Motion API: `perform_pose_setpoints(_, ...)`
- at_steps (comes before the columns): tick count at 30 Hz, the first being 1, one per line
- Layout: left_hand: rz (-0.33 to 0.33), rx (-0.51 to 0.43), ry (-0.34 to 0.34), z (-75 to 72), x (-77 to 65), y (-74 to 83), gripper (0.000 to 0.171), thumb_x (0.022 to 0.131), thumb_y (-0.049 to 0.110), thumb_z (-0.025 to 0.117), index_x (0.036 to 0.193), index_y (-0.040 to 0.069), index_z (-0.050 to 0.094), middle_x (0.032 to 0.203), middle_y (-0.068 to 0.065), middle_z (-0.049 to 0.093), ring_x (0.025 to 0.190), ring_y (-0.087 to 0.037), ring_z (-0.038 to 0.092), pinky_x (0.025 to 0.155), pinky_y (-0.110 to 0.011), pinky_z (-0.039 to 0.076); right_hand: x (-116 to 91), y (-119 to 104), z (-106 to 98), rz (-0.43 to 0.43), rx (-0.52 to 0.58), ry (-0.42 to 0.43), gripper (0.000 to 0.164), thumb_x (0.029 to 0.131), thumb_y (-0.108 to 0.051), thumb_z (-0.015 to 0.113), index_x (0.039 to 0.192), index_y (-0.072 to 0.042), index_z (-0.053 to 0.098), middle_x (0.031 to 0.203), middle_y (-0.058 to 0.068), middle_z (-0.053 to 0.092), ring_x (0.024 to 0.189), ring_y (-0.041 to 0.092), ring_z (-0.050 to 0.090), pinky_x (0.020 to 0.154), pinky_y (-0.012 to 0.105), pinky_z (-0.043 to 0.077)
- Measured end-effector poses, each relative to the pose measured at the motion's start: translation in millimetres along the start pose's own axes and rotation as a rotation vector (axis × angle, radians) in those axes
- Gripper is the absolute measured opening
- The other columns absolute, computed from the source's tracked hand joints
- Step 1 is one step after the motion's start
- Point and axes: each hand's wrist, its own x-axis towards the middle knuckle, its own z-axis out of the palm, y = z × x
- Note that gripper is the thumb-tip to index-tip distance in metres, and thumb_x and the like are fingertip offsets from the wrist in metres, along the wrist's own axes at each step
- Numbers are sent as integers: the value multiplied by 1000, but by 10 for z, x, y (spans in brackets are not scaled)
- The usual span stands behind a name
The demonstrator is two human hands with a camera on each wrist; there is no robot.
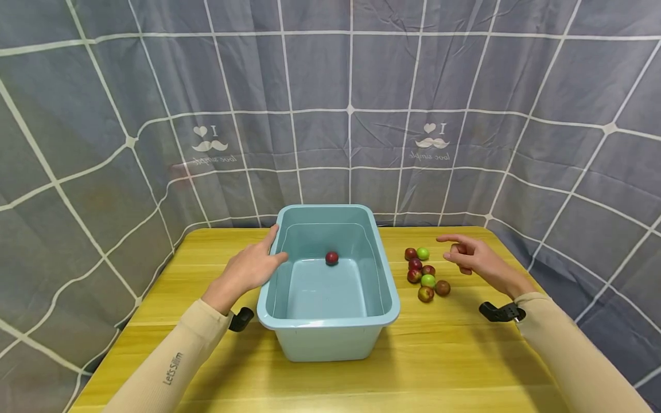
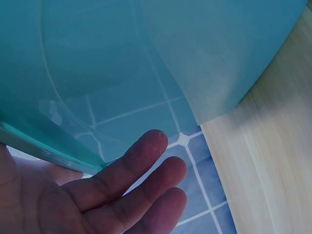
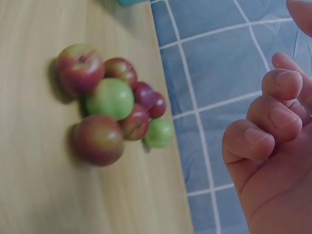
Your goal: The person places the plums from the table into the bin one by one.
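A light blue plastic tub [image 1: 335, 338] stands on the table, with one dark red plum [image 1: 332, 258] lying on its floor near the far wall. My left hand [image 1: 250, 264] holds the tub's left rim, the thumb over the inner side. In the left wrist view, several fingers [image 2: 158, 141] extend along the tub's outside. To the right of the tub lies a cluster of red plums [image 1: 415, 264] and green plums [image 1: 428, 280]. Just right of them, my right hand [image 1: 480, 261] hovers with nothing in it, index finger extended and other fingers loosely bent.
The yellow wooden table [image 1: 206, 355] reaches back to a grey checked curtain [image 1: 320, 137], which surrounds it on the far side and both flanks. A reddish-brown plum [image 1: 442, 288] sits at the near right of the cluster.
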Motion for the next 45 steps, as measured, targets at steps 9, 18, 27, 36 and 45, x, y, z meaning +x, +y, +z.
perform_pose_setpoints(9,0,0,2,-3,-6,-13,82,99,53,42,164,26,1,150,-21,49,111,-36,63,69,-41,48,-136,270,31,59,79,46,50,102,-22,60,147,-7,45,75,-1,39,59,31,30,57,39,36)
perform_pose_setpoints(18,2,-3,10,1,-9,-19,81,99,52,42,164,25,3,151,-20,49,117,-39,61,74,-46,49,-227,539,105,97,177,66,43,101,-19,61,142,-9,49,78,-3,41,62,32,26,62,45,26)
perform_pose_setpoints(27,1,-8,8,9,-12,-28,81,99,53,42,164,26,2,153,-19,48,118,-39,61,75,-46,49,-258,802,198,103,152,79,42,100,-15,62,139,-6,51,77,5,46,57,32,34,52,37,40)
perform_pose_setpoints(36,6,-14,12,15,-15,-30,81,99,53,42,164,26,2,154,-19,46,122,-40,59,78,-49,49,-277,934,259,125,150,104,53,99,-16,63,143,8,44,79,2,51,52,23,33,47,36,36)
perform_pose_setpoints(45,0,-12,4,8,-15,-16,82,98,54,42,164,27,1,152,-20,48,120,-39,60,75,-47,49,-291,974,275,235,83,127,55,98,-25,66,143,1,49,83,2,49,55,19,34,52,30,35)
